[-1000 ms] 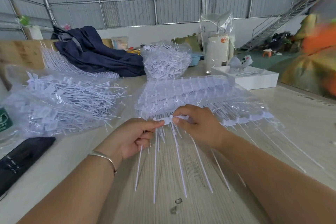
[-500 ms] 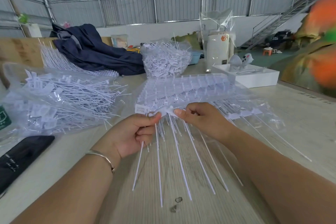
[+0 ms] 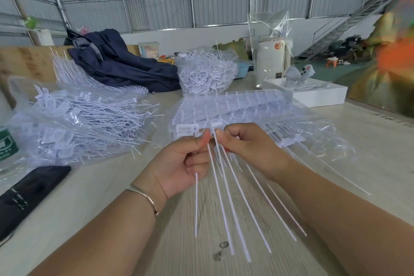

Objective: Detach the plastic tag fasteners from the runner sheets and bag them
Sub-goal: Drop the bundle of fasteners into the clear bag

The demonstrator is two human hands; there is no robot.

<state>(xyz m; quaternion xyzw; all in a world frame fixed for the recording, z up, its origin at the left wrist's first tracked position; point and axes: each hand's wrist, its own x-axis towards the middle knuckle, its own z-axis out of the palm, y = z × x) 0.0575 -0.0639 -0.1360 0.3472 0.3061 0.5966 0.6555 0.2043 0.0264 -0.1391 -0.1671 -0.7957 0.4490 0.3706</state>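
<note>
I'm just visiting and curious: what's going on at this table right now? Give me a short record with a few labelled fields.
Activity: a person pulls white plastic tag fasteners off a runner sheet
Left hand: grips one detached fastener
Right hand: pinches the runner sheet, its long tails fanned toward the camera
Bag of loose fasteners: lies at left on the table
Stack of runner sheets: in clear plastic behind the hands
Also there: dark jacket, black phone

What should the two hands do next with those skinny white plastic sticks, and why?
Probably the left hand pulls leftward, snapping its white plastic tag fastener free. That hand pinches the fastener's flat head with one thin tail hanging below, while the right hand pinches the white runner strip beside it, several tails still fanned out over the pale wooden table.
</note>
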